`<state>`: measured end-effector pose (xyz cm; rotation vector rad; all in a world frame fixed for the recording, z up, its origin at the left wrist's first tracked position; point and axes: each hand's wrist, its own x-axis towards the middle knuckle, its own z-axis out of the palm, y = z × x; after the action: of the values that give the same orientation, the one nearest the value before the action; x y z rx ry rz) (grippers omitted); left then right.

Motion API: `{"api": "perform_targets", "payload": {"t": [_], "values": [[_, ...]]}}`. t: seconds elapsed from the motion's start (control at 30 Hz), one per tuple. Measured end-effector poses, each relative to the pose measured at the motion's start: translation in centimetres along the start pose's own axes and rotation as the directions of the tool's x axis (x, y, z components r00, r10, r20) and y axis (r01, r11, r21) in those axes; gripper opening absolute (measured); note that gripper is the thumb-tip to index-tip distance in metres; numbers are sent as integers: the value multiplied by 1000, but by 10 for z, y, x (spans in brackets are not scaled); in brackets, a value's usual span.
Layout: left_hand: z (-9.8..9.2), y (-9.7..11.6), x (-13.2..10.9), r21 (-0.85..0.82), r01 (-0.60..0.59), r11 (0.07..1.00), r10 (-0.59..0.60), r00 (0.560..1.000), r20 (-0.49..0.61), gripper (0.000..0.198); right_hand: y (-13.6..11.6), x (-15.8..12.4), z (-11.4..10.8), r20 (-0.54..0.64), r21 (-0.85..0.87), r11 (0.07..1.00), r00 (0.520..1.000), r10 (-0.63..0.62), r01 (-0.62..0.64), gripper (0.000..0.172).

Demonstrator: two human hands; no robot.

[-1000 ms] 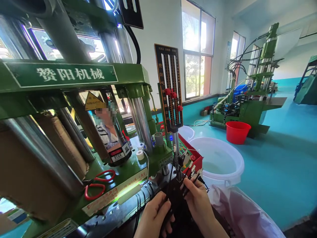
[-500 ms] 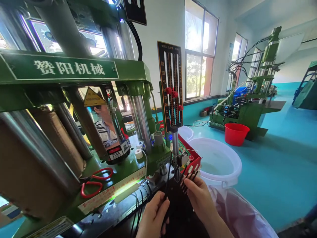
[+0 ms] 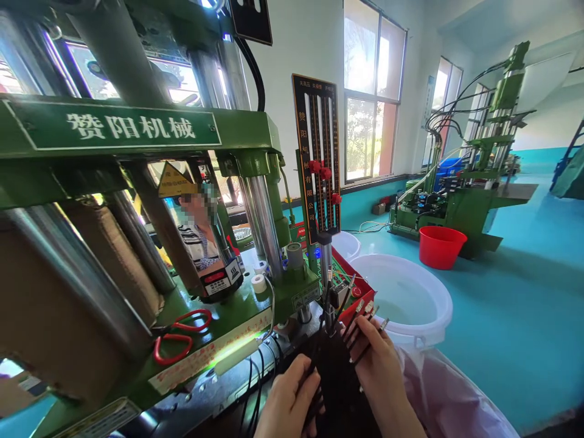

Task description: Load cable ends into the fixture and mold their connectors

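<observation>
My left hand (image 3: 294, 392) is closed, thumb against fingers, around thin black cables (image 3: 318, 344) that stick up past the fingertips. One has a small pale connector (image 3: 329, 277) at its tip; another leans right. Beside it, my right hand (image 3: 378, 356) pinches a fan of several black cables (image 3: 350, 333) with small metallic connectors (image 3: 360, 306) pointing up. Part of both bundles is hidden by the fingers. Both hands are in front of the green press (image 3: 292, 299), above a dark surface.
Red-handled scissors (image 3: 173, 348) lie on the press bed near a lit lamp tube (image 3: 237, 356). A red control box (image 3: 365, 286) stands behind my right hand, with a white tub (image 3: 444, 304) and red bucket (image 3: 441, 249) beyond. A person (image 3: 198, 240) shows behind the press.
My right hand has moved slightly right and down with its cables spread wider. The cables at my left hand now lean more to the right. The view has shifted a little.
</observation>
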<state>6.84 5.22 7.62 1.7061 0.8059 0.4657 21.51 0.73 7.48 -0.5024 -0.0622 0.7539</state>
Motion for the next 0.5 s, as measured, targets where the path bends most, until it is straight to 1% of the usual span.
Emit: {"api": "perform_targets", "payload": {"t": [0.07, 0.2, 0.3, 0.37, 0.4, 0.5], "values": [[1, 3, 0, -24, 13, 1000, -13, 1000, -1, 39, -3, 2, 2, 41, -38, 999, 999, -1, 2, 20], [4, 3, 2, -92, -4, 996, 2, 1000, -18, 40, -10, 3, 2, 179, -168, 983, 978, 110, -80, 17], [6, -1, 4, -114, -14, 993, 14, 1000, 1, 41, -13, 4, -1, 228, -324, 941, 957, 176, -96, 18], [6, -2, 5, -94, 1, 996, 2, 999, 32, 41, -14, 6, -4, 218, -416, 908, 963, 161, -57, 18], [6, -2, 6, -65, 4, 998, -1, 999, 44, 41, -14, 7, -5, 208, -441, 897, 969, 132, -27, 19], [3, -1, 7, 41, 8, 999, -10, 998, 65, 40, -15, 9, -6, 170, -445, 893, 985, 17, 61, 23]]}}
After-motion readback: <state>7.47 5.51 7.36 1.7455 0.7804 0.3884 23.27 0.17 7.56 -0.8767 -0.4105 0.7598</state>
